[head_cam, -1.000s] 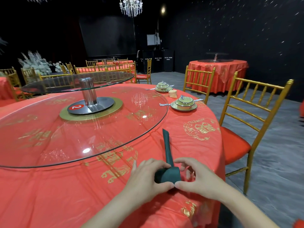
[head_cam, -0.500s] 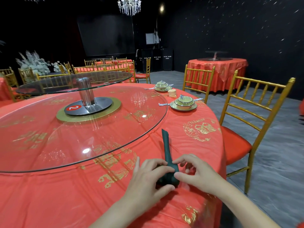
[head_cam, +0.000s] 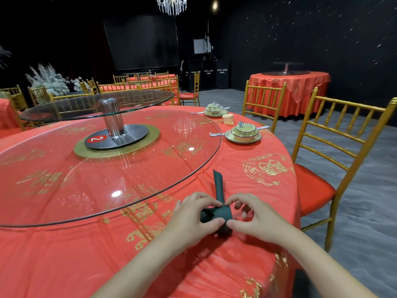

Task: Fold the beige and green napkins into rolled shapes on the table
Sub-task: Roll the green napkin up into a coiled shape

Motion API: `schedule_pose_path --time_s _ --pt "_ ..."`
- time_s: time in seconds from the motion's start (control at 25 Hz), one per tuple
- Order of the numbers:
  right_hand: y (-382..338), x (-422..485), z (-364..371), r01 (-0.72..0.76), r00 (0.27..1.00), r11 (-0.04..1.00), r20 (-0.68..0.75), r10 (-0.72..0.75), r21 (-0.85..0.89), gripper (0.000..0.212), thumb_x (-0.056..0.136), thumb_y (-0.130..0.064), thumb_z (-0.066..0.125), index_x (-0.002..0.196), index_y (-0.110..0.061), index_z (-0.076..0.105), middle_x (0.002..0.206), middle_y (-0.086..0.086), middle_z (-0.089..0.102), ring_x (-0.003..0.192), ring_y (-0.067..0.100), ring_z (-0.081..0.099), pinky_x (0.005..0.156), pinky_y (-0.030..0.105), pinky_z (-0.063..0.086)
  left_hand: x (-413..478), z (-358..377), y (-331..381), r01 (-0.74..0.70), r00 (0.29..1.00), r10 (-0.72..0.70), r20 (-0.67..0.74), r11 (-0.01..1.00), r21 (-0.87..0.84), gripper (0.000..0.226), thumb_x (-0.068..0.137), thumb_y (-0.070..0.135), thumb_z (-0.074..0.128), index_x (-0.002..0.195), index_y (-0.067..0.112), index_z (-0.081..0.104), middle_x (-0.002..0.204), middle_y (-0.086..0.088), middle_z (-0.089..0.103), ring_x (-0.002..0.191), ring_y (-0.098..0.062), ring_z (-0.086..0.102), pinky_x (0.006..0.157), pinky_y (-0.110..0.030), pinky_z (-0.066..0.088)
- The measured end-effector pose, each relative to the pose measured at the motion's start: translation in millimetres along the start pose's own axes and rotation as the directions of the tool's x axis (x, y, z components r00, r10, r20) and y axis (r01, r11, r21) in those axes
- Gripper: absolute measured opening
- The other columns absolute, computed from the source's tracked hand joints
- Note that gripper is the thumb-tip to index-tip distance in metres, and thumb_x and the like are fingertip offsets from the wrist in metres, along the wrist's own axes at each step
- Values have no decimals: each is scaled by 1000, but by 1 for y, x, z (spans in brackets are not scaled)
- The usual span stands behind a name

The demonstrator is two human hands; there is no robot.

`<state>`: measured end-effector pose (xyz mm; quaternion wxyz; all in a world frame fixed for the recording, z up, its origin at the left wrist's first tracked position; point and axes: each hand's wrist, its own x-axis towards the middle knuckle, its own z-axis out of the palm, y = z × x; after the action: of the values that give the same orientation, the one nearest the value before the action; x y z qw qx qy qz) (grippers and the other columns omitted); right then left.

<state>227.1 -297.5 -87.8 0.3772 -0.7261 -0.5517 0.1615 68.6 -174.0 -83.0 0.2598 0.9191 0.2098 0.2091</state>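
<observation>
A dark green napkin (head_cam: 219, 190) lies on the red tablecloth (head_cam: 247, 186) near the table's front edge, a long narrow strip pointing away from me with its near end rolled up. My left hand (head_cam: 189, 220) grips the roll from the left, thumb under and fingers over it. My right hand (head_cam: 255, 218) pinches the roll from the right with thumb and forefinger. A beige rolled napkin (head_cam: 228, 118) stands far off between two place settings.
A glass turntable (head_cam: 107, 168) covers the table's middle, its edge just beyond my hands. Two stacked bowl-and-plate settings (head_cam: 243, 132) sit at the far right rim. Gold chairs with red seats (head_cam: 335, 160) stand to the right of the table.
Both hands have rolled the napkin's near end further away from me; the roll is thicker and the flat strip beyond it shorter. The hands shifted slightly forward.
</observation>
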Motion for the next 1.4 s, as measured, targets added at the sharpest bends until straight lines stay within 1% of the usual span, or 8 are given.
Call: schedule_pose_path --time_s 0.12,0.32,0.6,0.84,0.92,1.16,1.28,1.4 --pt "4 15 0 -26 1000 999 6 26 45 24 75 -27 75 92 -40 62 94 -3 55 61 0 49 65 13 43 -9 3 -2 -53 993 67 -96 988 142 51 69 64 50 114 41 57 113 26 42 108 4 34 107 -44 26" --pt "9 25 -2 -51 999 990 -2 52 131 16 81 -25 70 95 -31 66 86 2 61 63 17 58 67 23 46 5 1 0 -39 999 45 -24 979 201 47 80 49 63 124 43 49 121 20 46 121 -4 32 116 -46 6" --pt "12 19 -3 63 997 997 -44 -65 -39 34 72 -34 75 95 -50 56 93 -8 53 71 2 51 70 14 42 39 -8 -11 15 993 -31 118 991 132 52 68 59 60 119 45 56 119 16 49 119 -11 40 111 -49 20" --pt "13 44 -6 -20 999 1000 -46 20 -8 21 76 -33 71 86 -47 59 88 -8 52 62 5 48 68 23 44 21 7 -18 -112 968 158 -195 967 228 40 74 58 56 111 44 57 117 16 49 117 -4 35 114 -49 7" --pt "16 52 -6 -35 998 999 -47 35 -3 18 76 -35 70 83 -48 59 88 -8 54 69 8 51 74 30 47 20 13 -21 -122 960 182 -214 956 269 41 73 57 54 111 42 58 116 14 52 115 -6 37 113 -50 7" --pt "21 50 -8 -2 993 1000 -117 2 2 30 72 -38 74 95 -49 57 90 -8 53 68 6 50 73 26 47 48 4 -19 -31 994 48 -95 983 179 36 79 42 66 115 42 58 119 16 48 121 -9 34 114 -50 8" --pt "23 46 -7 19 997 997 -71 -24 -78 40 59 -55 69 96 -54 53 91 -14 50 72 5 52 76 26 48 68 0 -25 13 1000 -16 22 991 131 36 75 48 65 111 45 59 120 14 51 122 -12 37 109 -52 17" --pt "27 58 -9 -33 997 997 -79 27 -74 34 62 -53 70 91 -57 53 91 -12 50 69 6 52 77 31 49 80 -4 -26 39 998 -43 36 992 118 32 80 46 64 111 44 60 123 14 48 124 -13 36 112 -55 9"
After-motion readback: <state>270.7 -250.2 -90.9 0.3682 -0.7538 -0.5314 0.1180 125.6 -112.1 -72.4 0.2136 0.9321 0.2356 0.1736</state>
